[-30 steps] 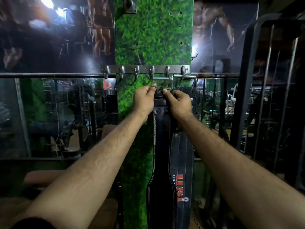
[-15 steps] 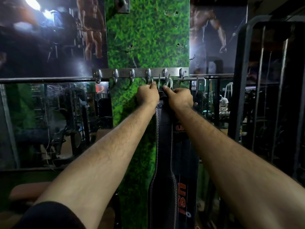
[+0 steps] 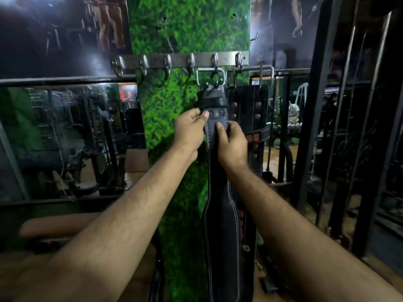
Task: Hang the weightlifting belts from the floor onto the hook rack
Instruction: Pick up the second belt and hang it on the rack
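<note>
A black leather weightlifting belt (image 3: 221, 225) with white stitching hangs straight down from the steel hook rack (image 3: 181, 61), its metal buckle (image 3: 210, 76) looped over a hook. My left hand (image 3: 190, 129) pinches the belt's left edge just below the rivets. My right hand (image 3: 232, 143) holds its right edge, thumb on the front. A second dark belt (image 3: 250, 105) with studs hangs behind it to the right, from the rack's last hook.
The rack is screwed to a green grass-patterned panel (image 3: 185, 29); several hooks to the left are bare. Mirrors (image 3: 65, 138) flank the panel at left. A black steel machine frame (image 3: 314, 105) stands at right. A padded bench (image 3: 56, 225) sits low left.
Both hands have slid down from the buckle at the hook to the strap below the rivets. The buckle now hangs on the hook by itself. The view has moved closer.
</note>
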A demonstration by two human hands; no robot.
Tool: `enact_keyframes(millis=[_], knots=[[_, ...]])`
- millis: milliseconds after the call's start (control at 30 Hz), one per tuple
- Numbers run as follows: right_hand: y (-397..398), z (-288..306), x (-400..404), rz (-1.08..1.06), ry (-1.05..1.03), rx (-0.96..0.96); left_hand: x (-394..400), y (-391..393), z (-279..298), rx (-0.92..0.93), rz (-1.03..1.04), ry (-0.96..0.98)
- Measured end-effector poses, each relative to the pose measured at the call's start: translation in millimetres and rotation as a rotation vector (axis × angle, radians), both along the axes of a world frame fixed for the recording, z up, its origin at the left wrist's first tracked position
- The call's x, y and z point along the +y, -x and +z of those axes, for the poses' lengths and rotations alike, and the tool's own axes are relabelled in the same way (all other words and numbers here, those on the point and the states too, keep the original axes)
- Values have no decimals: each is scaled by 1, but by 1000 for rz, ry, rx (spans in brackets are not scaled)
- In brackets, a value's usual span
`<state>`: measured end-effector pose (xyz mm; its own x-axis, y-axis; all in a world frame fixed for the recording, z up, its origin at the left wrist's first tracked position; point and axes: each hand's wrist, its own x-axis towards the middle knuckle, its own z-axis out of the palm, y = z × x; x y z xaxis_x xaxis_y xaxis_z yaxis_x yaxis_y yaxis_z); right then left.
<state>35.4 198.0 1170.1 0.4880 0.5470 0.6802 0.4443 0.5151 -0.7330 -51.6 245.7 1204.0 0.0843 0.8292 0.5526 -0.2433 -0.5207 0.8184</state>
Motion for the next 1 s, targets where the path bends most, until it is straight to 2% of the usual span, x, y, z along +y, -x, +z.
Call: enact_keyframes(millis=[167,333,533,733,1000], knots=[[-18,-27,2,97,-9,6,-16,-2,-43,15,-44,23],[-22,-120,-5,298,64,89,-18,3,-132,142,-39,97],[-24,-187,-4,342,202,122,-17,17,-199,210,-70,145],[-14,-234,-15,456,252,240,-32,34,-241,127,-95,271],[-14,-337,-29,489,417,266,-44,44,-354,175,-142,487]])
